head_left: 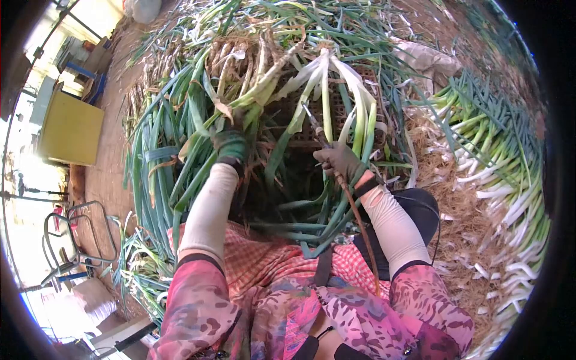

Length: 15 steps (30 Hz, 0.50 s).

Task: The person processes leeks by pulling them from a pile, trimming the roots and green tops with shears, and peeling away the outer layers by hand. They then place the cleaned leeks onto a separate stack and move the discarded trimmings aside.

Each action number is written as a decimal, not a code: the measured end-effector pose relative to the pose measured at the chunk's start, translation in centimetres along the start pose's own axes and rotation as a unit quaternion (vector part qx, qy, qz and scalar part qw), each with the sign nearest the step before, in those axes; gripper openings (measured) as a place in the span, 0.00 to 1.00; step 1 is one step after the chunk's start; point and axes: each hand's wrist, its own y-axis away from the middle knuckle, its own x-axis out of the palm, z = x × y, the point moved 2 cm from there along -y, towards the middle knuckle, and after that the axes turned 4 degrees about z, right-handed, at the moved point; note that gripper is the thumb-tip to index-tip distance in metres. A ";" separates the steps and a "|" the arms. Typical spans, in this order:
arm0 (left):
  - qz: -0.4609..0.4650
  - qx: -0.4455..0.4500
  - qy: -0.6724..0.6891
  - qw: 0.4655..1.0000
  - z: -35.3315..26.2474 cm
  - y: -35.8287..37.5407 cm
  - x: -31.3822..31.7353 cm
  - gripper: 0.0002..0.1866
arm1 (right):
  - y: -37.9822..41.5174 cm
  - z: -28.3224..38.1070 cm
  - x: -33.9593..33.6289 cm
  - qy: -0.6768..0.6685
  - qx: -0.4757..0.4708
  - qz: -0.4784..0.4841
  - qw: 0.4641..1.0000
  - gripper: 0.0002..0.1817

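My left hand (pixel 231 144), in a green and dark glove, is closed around a long green onion (pixel 259 95) with yellowish outer leaves, its root end pointing away from me. My right hand (pixel 342 161), in a dark glove, grips an air blow gun (pixel 316 125) with a thin metal tip; a brown hose (pixel 358 219) runs from it down to my lap. Split white onion skins (pixel 324 67) with green tops drape over a brown slatted crate (pixel 294 115) in front of me. Unpeeled green onions (pixel 157 108) with dry brown roots are heaped beside my left hand.
Cleaned green onions (pixel 489 141) lie in a long row at right, beside a strip of root trimmings (pixel 447 210). A pale sack (pixel 425 60) sits at upper right. A yellow box (pixel 71 127) and metal-framed chair (pixel 90 231) stand at left.
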 end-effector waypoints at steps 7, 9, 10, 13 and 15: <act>0.101 0.069 -0.152 0.981 -3.7 -4.2 -13.4 0.42 | -1.2 -0.9 -1.8 0.076 -0.093 0.080 0.989 0.12; 0.185 -0.010 -0.182 0.966 -10.5 -4.0 -21.1 0.40 | 2.0 2.1 -0.2 0.009 -0.036 0.053 0.998 0.10; 0.165 0.029 -0.147 0.975 -9.2 -5.1 -21.9 0.39 | 1.7 2.0 -0.3 -0.007 -0.037 0.065 0.997 0.10; 0.248 0.059 0.018 0.967 -11.5 -5.7 -26.1 0.35 | 1.2 1.8 -0.7 -0.031 -0.040 0.076 0.996 0.10; 0.305 0.082 0.082 0.945 -15.6 -3.2 -27.0 0.34 | 1.4 2.2 -0.6 -0.012 -0.043 0.057 0.997 0.11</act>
